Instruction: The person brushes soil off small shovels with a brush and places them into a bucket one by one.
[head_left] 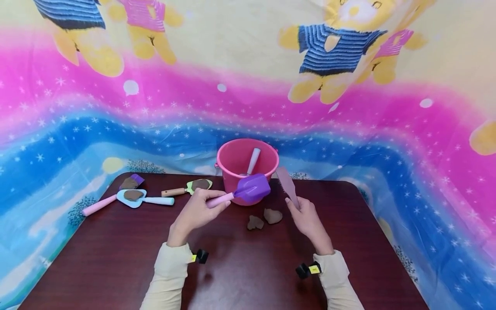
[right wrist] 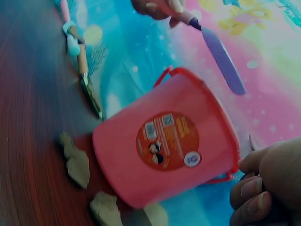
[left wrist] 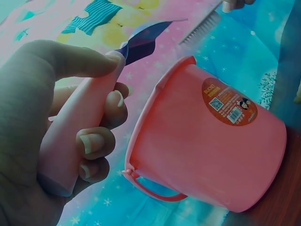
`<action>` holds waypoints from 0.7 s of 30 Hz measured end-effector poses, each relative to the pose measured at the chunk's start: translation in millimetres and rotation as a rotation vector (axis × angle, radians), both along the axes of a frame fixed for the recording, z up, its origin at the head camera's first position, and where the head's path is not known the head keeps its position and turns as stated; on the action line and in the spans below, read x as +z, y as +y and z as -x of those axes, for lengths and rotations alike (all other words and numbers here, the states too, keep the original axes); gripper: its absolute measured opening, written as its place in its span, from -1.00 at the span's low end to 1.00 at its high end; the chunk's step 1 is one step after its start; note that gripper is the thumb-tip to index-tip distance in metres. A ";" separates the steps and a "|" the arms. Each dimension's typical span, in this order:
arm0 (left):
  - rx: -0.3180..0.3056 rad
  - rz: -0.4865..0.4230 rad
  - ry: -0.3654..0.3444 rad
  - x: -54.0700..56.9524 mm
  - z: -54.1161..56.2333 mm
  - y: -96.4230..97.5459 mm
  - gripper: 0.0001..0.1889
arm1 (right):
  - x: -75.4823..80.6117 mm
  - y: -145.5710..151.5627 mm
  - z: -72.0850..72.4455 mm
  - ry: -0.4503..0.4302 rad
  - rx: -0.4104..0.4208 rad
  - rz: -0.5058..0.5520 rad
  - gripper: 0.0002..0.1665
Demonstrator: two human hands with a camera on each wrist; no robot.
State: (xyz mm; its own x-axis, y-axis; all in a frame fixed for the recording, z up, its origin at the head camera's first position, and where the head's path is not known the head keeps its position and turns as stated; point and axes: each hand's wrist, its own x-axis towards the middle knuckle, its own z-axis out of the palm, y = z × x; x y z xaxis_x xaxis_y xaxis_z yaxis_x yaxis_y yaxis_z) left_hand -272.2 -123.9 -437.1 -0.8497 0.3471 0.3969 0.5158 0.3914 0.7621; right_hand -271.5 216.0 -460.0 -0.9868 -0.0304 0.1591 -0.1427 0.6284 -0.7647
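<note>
My left hand grips the pink handle of a toy shovel, its purple blade raised in front of the pink bucket. In the left wrist view, curled fingers wrap that handle. My right hand holds a pinkish brush upright, right of the bucket; its pale bristles show in the left wrist view. A light-coloured handle sticks up inside the bucket, its lower end hidden. Two brown clay-like lumps, one larger and one smaller, lie on the table before the bucket.
At the table's back left lie a blue-rimmed trowel, a green trowel with a wooden handle and a purple-bladed shovel, each bearing brown material. A patterned cloth hangs behind the dark table.
</note>
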 end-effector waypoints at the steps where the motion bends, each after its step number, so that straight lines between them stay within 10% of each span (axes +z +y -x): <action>1: 0.006 0.002 0.015 0.3 0.4 0.5 -0.69 | -1.6 1.5 1.0 0.005 -0.009 -0.015 -0.48; 21: 0.200 0.076 0.340 11.2 15.1 7.8 -0.74 | -26.2 16.1 13.2 -0.067 -0.018 -0.072 -0.53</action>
